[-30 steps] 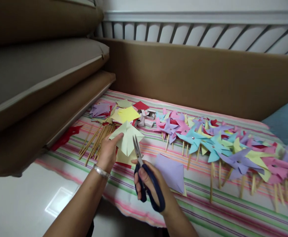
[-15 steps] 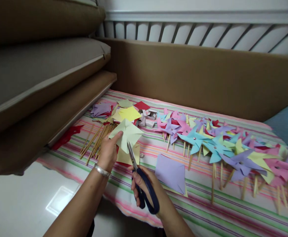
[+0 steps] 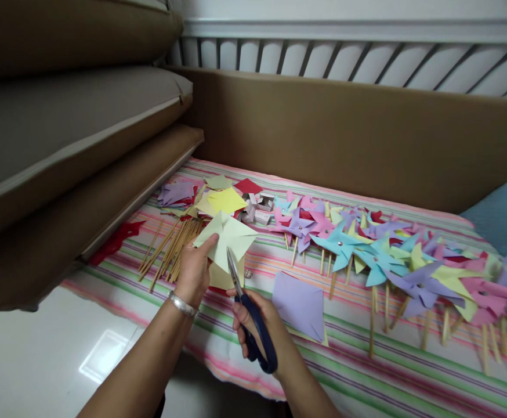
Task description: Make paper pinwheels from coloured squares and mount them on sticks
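Note:
My left hand (image 3: 195,271) pinches a pale green paper square (image 3: 230,238) and holds it up above the striped cloth (image 3: 344,360). My right hand (image 3: 260,322) grips blue-handled scissors (image 3: 247,316) whose blades meet the lower edge of that paper. A silver bracelet (image 3: 183,304) sits on my left wrist. Under the held paper lies a yellow sheet (image 3: 223,278). A flat lilac paper square (image 3: 299,305) lies just right of my right hand.
Several finished paper pinwheels (image 3: 401,264) on wooden sticks lie in a row to the right. A bundle of loose sticks (image 3: 170,247) and a pile of coloured paper (image 3: 205,197) lie at the left. Brown cushions (image 3: 62,145) rise on the left; a brown backrest (image 3: 344,128) stands behind.
The scissors have moved left and down along the pale green paper's lower edge, and their blades have closed further. My left hand has turned the paper slightly.

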Available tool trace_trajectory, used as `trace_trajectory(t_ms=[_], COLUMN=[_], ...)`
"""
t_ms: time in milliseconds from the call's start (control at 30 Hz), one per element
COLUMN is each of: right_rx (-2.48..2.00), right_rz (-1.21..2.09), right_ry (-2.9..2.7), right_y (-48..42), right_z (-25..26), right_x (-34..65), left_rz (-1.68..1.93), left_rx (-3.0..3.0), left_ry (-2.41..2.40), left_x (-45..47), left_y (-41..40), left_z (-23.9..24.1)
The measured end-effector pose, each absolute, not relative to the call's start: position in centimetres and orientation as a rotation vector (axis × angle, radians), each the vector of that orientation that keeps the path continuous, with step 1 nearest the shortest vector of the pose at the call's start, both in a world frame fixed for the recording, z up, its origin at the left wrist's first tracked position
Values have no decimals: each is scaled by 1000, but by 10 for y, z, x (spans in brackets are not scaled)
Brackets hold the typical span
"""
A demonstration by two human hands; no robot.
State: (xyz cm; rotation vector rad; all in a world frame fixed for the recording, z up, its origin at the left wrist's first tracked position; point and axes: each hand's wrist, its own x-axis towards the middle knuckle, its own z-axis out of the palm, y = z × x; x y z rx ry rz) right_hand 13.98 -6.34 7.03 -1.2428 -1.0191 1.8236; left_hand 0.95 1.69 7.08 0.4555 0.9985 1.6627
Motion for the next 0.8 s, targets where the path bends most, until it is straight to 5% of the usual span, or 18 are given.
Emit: trace_trajectory(t_ms=[800], right_rx=[-1334], right_rz=[1795], right_ry=[-1058], right_y=[-61], right_z=[65], right_x=[137], left_rz=[1670], left_rx=[453], left_ry=[1003], left_x=[7], left_y=[18], left_z=[69])
